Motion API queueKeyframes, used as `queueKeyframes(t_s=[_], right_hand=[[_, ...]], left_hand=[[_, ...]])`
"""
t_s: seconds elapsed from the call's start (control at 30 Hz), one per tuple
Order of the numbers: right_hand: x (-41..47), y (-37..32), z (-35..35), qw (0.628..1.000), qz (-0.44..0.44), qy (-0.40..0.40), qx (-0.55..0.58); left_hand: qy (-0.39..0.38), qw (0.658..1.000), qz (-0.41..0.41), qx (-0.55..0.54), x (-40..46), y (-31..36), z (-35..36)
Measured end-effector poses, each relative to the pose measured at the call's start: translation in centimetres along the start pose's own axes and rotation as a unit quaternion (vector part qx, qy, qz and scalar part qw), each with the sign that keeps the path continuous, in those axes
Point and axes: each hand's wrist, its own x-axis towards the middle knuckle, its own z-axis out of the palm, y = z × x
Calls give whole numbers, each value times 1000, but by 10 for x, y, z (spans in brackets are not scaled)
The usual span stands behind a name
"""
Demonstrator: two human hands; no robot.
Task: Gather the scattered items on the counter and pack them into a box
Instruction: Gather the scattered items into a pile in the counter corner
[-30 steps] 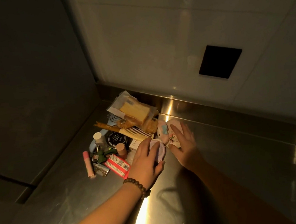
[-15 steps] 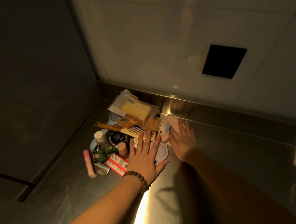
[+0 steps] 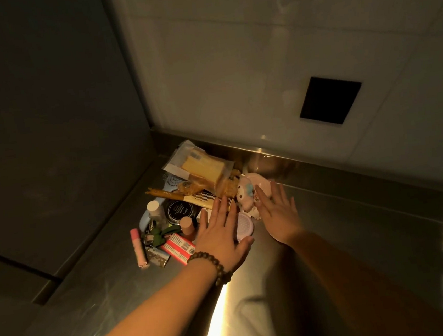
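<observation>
A heap of small items lies in the counter's back left corner. My left hand [image 3: 219, 231], beaded bracelet at the wrist, is spread flat with straight fingers over the heap's near side, beside a round pink compact [image 3: 245, 225]. My right hand [image 3: 277, 211] is also flat and open, its fingers against a pink plush toy [image 3: 246, 195]. Behind them sit a black round tin [image 3: 180, 212], a comb [image 3: 201, 197], a clear bag with a yellow block [image 3: 201, 166], a small bottle [image 3: 154, 210], a pink tube [image 3: 138, 247] and a red packet [image 3: 178, 246]. No box is in view.
The steel counter [image 3: 358, 235] stretches to the right and towards me. A dark panel [image 3: 47, 131] walls off the left side, with a ledge below it. A white tiled wall with a black square opening [image 3: 329, 99] stands behind.
Both hands have gone from curled on the pink compact and the plush toy to flat and spread. The compact now lies uncovered between them.
</observation>
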Motion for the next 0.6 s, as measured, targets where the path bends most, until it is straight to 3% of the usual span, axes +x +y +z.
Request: queueKeyframes(t_s=[0.3, 0.6], right_hand=[[-110, -13, -4, 992, 91, 52, 74], [-267, -48, 15, 974, 166, 88, 126]], left_hand=[[-11, 999, 7, -42, -62, 19, -30], [-21, 997, 29, -71, -178, 49, -29]])
